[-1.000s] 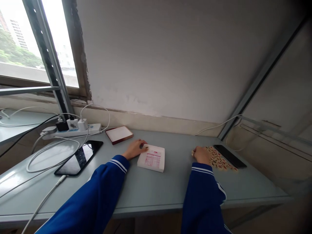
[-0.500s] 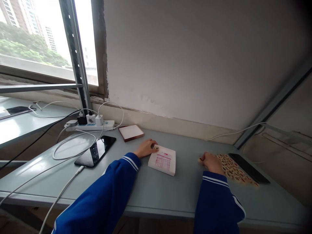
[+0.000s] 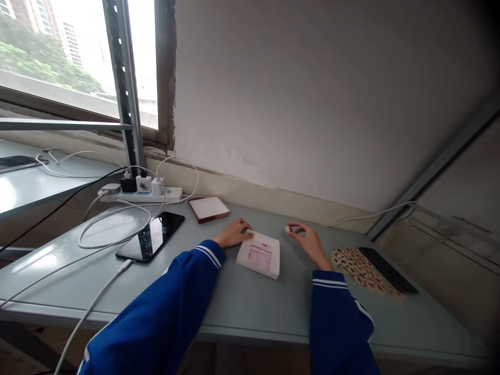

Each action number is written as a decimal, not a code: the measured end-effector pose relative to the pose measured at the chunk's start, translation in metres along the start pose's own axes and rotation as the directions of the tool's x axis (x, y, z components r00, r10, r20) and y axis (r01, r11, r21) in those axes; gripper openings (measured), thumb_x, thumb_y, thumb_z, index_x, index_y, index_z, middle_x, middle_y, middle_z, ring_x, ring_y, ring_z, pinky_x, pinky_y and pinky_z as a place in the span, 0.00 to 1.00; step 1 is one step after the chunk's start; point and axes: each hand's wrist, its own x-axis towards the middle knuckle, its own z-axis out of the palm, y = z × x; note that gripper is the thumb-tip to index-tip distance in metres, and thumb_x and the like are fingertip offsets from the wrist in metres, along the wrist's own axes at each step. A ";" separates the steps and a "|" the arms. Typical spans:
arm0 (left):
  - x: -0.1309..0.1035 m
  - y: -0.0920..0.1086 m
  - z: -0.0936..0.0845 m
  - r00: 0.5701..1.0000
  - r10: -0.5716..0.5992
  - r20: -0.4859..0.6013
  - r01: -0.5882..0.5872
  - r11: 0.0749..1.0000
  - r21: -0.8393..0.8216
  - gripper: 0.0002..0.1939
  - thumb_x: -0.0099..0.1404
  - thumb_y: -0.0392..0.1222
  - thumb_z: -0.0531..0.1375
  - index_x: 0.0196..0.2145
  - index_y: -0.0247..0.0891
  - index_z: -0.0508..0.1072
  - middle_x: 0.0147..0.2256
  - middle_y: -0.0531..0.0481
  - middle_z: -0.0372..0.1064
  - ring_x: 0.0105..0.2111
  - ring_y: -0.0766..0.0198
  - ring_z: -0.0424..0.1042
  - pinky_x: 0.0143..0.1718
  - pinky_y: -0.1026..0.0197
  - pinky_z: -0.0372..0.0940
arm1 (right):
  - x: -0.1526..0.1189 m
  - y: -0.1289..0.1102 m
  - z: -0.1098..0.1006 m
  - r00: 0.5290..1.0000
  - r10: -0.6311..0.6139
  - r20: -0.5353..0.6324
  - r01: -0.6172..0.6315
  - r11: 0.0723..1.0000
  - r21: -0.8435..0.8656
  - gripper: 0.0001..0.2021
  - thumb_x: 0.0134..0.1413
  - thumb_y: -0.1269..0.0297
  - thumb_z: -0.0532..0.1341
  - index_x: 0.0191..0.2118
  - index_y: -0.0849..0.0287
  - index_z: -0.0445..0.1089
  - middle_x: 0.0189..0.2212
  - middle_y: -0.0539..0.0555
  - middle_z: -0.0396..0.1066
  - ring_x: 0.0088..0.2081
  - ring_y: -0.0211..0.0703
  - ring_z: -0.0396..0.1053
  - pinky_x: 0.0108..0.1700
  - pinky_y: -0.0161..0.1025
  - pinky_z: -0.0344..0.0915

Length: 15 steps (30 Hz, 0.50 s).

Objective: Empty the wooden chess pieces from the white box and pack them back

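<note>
A shallow white box (image 3: 260,255) with a pink line drawing lies on the desk in front of me. My left hand (image 3: 234,233) is closed around its upper left corner, thumb over the edge; the fingertips are partly hidden. To the right of the box, apart from it, my right hand (image 3: 307,240) pinches a small round wooden game piece (image 3: 288,229) between thumb and fingers. Farther right, many round wooden game pieces (image 3: 365,271) with dark and red marks lie spread in one layer.
A dark flat tray or case (image 3: 388,270) borders the pieces. Behind my left hand rests a brown-rimmed box lid (image 3: 209,208). A black tablet (image 3: 151,237) charges at left by a white power strip (image 3: 172,195) with looped cables. A wall (image 3: 292,104) closes off the back.
My right hand has moved left from beside the spread pieces toward the box, carrying the piece. My left hand stays at the box corner. The view has shifted slightly.
</note>
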 end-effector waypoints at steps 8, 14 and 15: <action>0.004 0.002 0.010 0.999 0.031 -0.042 -0.032 0.999 -0.025 0.16 0.60 0.46 0.49 0.41 0.39 0.70 0.42 0.46 0.60 0.45 0.59 0.61 0.49 0.59 0.54 | -0.011 -0.054 0.052 0.887 -0.416 0.201 0.397 0.909 0.130 0.10 0.50 0.70 0.54 0.40 0.56 0.67 0.40 0.52 0.66 0.35 0.35 0.66 0.41 0.35 0.61; -0.001 0.020 0.009 0.998 -0.043 -0.046 0.041 0.998 -0.044 0.20 0.58 0.45 0.50 0.48 0.37 0.63 0.43 0.45 0.63 0.45 0.57 0.61 0.45 0.57 0.56 | -0.007 -0.048 0.037 0.901 -0.410 0.137 0.401 0.912 0.090 0.11 0.50 0.73 0.51 0.38 0.57 0.66 0.41 0.53 0.64 0.39 0.37 0.64 0.42 0.35 0.60; -0.002 0.021 0.009 0.997 -0.059 -0.051 0.057 0.997 -0.055 0.22 0.58 0.47 0.50 0.49 0.36 0.61 0.43 0.45 0.63 0.45 0.57 0.61 0.45 0.57 0.56 | -0.006 -0.043 0.027 0.919 -0.375 0.126 0.374 0.927 0.032 0.12 0.50 0.73 0.50 0.38 0.56 0.66 0.41 0.53 0.65 0.39 0.37 0.64 0.42 0.36 0.60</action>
